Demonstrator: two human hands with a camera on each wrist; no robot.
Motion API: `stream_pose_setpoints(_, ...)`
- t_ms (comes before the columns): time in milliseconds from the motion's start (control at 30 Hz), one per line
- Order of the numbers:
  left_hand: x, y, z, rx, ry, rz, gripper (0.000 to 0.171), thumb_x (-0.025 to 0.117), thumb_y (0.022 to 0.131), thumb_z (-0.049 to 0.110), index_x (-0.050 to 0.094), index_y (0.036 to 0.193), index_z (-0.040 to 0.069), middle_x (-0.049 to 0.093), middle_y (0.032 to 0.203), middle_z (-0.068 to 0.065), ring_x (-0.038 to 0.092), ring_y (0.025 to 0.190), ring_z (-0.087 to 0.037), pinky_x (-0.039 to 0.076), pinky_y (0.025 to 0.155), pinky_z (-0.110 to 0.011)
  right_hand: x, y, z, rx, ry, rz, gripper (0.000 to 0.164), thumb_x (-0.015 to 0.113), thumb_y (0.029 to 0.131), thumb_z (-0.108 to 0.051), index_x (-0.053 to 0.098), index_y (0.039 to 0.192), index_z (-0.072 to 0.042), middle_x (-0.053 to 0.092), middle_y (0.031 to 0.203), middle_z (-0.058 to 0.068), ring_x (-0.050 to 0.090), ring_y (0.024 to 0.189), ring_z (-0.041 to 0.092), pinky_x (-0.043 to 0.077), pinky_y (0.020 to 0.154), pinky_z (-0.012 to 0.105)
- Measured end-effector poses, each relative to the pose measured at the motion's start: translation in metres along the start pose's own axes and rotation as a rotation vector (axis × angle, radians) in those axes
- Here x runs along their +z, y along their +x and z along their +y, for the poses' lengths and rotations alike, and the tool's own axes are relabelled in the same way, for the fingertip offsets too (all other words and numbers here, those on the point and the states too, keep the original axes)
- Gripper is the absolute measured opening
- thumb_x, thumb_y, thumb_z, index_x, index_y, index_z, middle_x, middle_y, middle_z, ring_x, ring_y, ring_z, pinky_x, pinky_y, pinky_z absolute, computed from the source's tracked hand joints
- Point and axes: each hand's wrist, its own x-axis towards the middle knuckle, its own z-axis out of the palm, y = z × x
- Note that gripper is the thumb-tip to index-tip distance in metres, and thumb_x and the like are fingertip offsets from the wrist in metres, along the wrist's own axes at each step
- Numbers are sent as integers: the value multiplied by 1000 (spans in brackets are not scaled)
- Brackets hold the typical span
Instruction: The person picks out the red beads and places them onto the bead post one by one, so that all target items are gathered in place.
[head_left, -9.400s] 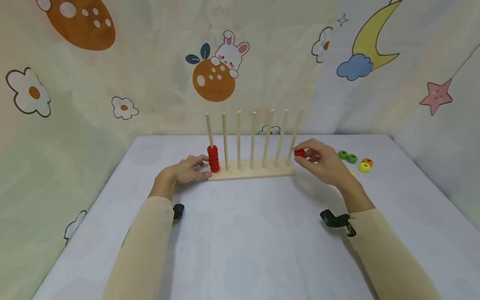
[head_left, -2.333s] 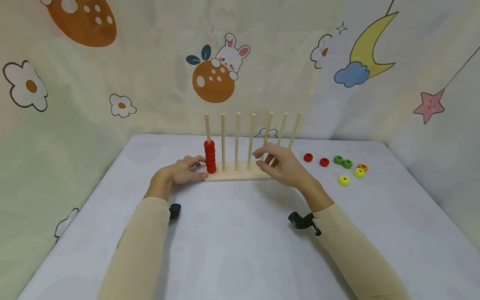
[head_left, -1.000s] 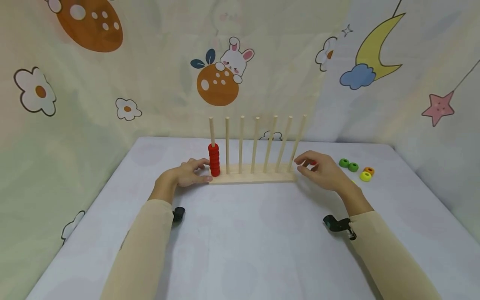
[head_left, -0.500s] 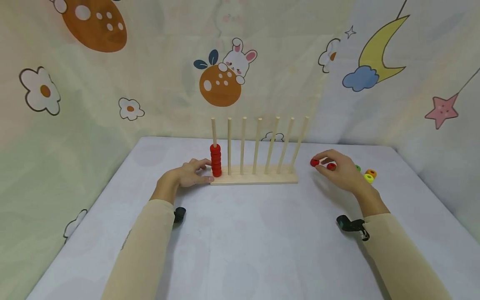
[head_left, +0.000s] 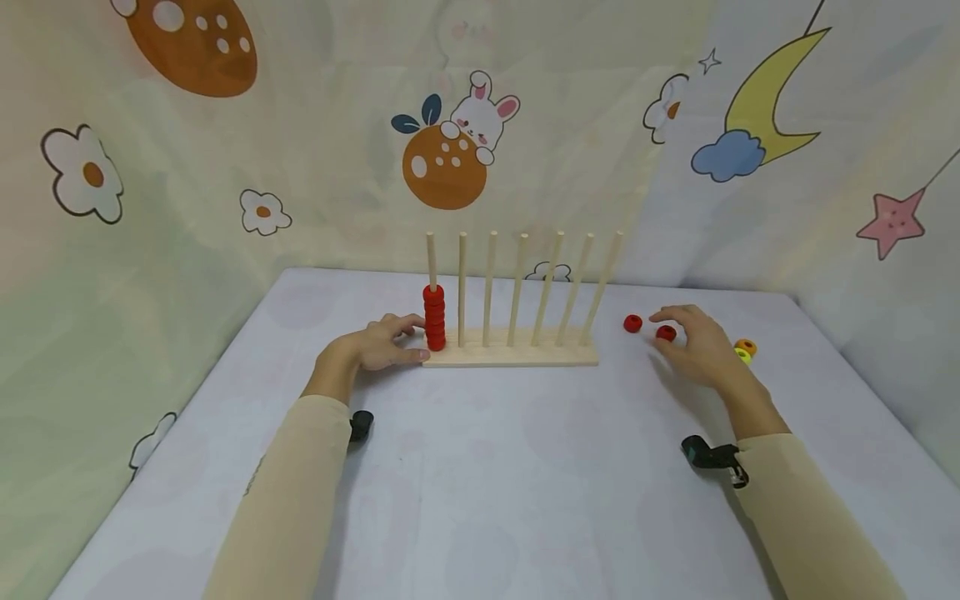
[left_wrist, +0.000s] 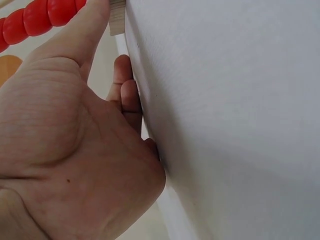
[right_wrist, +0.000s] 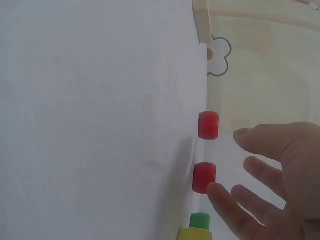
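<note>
A wooden peg rack [head_left: 517, 357] with several upright pegs stands on the table in the head view. Red beads [head_left: 435, 318] are stacked on its leftmost peg. My left hand [head_left: 375, 343] holds the rack's left end, thumb at the front corner and fingers behind. Out to the right, my right hand [head_left: 701, 346] has its thumb and fingers spread about a loose red bead [head_left: 665, 332]; in the right wrist view one fingertip meets or overlaps that bead, with no pinch visible. Another red bead [head_left: 633, 323] lies between this hand and the rack.
Past the right hand lie an orange bead [head_left: 746, 347] and a yellow bead [head_left: 742, 356], the yellow one partly covered. A green bead [right_wrist: 200, 220] shows low in the right wrist view. Patterned cloth [head_left: 337, 167] hangs behind the table.
The red stack is taller than in the oldest frame. My right hand has moved from the rack's pegs out right, passing the nearer red bead to the farther one. The left hand stays put.
</note>
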Motion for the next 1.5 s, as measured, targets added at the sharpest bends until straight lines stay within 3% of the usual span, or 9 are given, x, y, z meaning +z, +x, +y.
stream_pose_setpoints(233, 1, -1, 0, 2, -12, -3, 65, 68, 94, 52, 43, 151, 34, 42, 151, -12, 33, 141, -37, 32, 112, -67, 0, 0, 0, 96, 1, -161, 47, 65, 99, -16, 52, 143, -4, 33, 160, 29, 31, 143, 54, 28, 113, 71)
stream_pose_setpoints(467, 5, 0, -2, 8, -4, -2, 65, 67, 93, 56, 44, 150, 34, 43, 151, -12, 34, 141, -37, 33, 111, -67, 0, 4, 1, 88, -41, -205, 41, 64, 99, -14, 57, 137, -1, 31, 160, 31, 29, 144, 56, 26, 113, 72)
stream_pose_setpoints(567, 6, -1, -1, 24, -1, 2, 65, 67, 93, 56, 44, 150, 33, 43, 150, -12, 35, 141, -37, 32, 112, -66, -1, 3, 3, 64, -53, -223, 35, 64, 98, -12, 62, 131, 0, 35, 157, 34, 30, 143, 57, 22, 114, 74)
stream_pose_setpoints(700, 6, 0, 1, 29, -5, 4, 66, 68, 92, 56, 45, 150, 34, 44, 150, -11, 34, 142, -37, 31, 113, -67, -3, 2, 4, 66, -68, -246, 30, 63, 98, -12, 66, 126, -1, 54, 141, 31, 48, 127, 52, 35, 107, 70)
stream_pose_setpoints(833, 5, 2, 0, 15, -6, -3, 67, 68, 92, 57, 44, 150, 35, 42, 151, -11, 33, 142, -36, 30, 113, -67, -3, 2, 3, 75, -77, -250, 21, 61, 99, -8, 71, 118, -6, 64, 124, 23, 55, 110, 42, 46, 96, 62)
stream_pose_setpoints(1033, 4, 2, 1, 13, 8, -10, 67, 66, 93, 57, 42, 152, 35, 42, 151, -11, 33, 142, -37, 31, 113, -68, -3, 0, -2, 15, -89, -216, 18, 62, 99, -6, 73, 113, -8, 65, 115, 20, 57, 105, 40, 49, 90, 57)
stream_pose_setpoints(1267, 3, 0, 2, 24, 29, -13, 67, 65, 94, 55, 41, 152, 32, 43, 150, -13, 34, 140, -38, 31, 112, -68, -3, 0, -6, -127, 9, -27, 19, 64, 99, -4, 70, 116, -3, 57, 122, 20, 63, 106, 39, 56, 88, 55)
stream_pose_setpoints(1367, 2, -1, 2, 24, 28, -14, 68, 64, 94, 55, 39, 153, 33, 42, 151, -13, 34, 140, -39, 31, 111, -69, -4, 1, -10, -192, 15, 51, 19, 66, 97, -2, 70, 115, -2, 58, 126, 18, 65, 99, 34, 60, 80, 46)
stream_pose_setpoints(1500, 2, -1, 2, 23, 26, -16, 68, 64, 94, 57, 39, 152, 34, 42, 151, -12, 33, 141, -38, 31, 111, -69, -6, 0, -19, -196, 7, 92, 26, 65, 98, -5, 65, 124, -5, 61, 127, 15, 61, 93, 26, 53, 74, 30)
